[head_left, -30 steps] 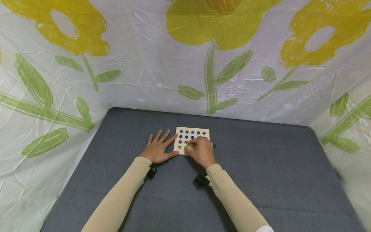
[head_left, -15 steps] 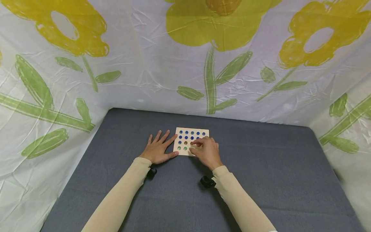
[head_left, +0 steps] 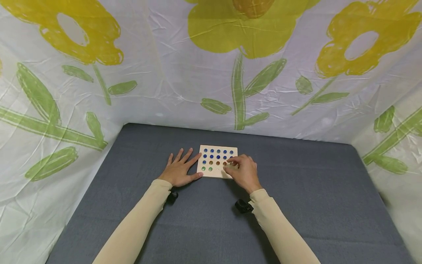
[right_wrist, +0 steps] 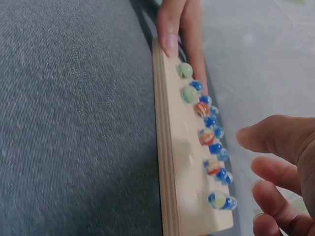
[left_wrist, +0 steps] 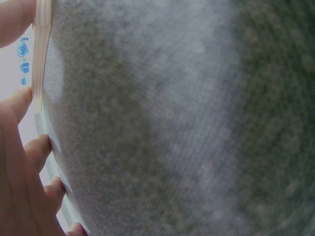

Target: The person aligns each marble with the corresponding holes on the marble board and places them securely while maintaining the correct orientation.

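Note:
A light wooden board [head_left: 214,175] with rows of glass marbles lies on the cloth. Two rear rows hold mostly blue marbles [head_left: 212,150]. The third mixes blue and orange marbles [right_wrist: 202,109], and two green marbles [right_wrist: 190,94] stand at the front row's left end, beside bare dents. My left hand [head_left: 179,172] rests with fingers spread, thumb and index finger against the board's left side. My right hand [head_left: 245,172] hovers over the board's right part, hiding some marbles in the head view. In the right wrist view its loosely bent fingers [right_wrist: 275,169] show nothing between them.
The dark grey cloth [head_left: 313,198] covers the table and stretches around the board. A white sheet [head_left: 165,84] printed with yellow flowers hangs behind the table and along both sides.
My right hand has moved right along the board, away from the second green marble, uncovering orange marbles in the third row. A blue marble seen beside the hand earlier is now hidden. My left hand stays put.

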`<state>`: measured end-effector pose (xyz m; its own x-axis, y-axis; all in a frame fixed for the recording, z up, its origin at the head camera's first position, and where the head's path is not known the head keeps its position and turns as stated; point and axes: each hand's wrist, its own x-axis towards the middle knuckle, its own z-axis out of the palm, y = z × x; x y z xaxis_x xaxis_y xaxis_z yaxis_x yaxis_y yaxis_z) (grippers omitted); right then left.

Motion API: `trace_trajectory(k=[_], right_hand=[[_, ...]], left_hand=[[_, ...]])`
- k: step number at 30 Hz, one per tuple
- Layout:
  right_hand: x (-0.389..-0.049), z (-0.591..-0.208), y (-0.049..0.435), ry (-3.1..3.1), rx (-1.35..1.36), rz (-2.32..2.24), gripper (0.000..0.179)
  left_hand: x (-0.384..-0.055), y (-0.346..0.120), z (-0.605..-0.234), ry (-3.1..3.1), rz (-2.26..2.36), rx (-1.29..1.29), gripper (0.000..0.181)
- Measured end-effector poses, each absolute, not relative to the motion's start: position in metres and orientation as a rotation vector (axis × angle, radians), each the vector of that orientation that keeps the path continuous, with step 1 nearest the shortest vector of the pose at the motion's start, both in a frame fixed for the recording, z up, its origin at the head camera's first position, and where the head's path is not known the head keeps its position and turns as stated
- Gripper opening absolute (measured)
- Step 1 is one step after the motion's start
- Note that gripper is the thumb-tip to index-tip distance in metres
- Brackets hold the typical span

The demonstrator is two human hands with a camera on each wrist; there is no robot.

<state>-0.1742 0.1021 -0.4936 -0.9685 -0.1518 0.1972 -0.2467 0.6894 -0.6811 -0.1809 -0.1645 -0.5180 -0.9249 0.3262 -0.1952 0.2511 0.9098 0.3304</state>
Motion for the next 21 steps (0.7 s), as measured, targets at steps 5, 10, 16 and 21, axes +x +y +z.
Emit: trace_trajectory(k=[5,10,16,21], right_hand=[[-0.174,-0.494,0.112,-2.743,0.352,1.163,0.024],[-0.174,-0.496,0.121,-2.762,0.329,1.162,0.024],[-0.175,-0.497,0.131,-2.780,0.293,1.148,0.024],[-0.175,-0.497,0.138,-2.778,0.262,1.128,0.023]], left_hand=[[-0.180,-0.165,-0.519,2.833,0.448,0.447,0.084],[-0.180,-0.165,-0.518,2.835,0.443,0.446,0.083],[-0.180,-0.164,-0.515,2.833,0.437,0.440,0.083],[-0.180,-0.164,-0.515,2.835,0.434,0.437,0.083]])
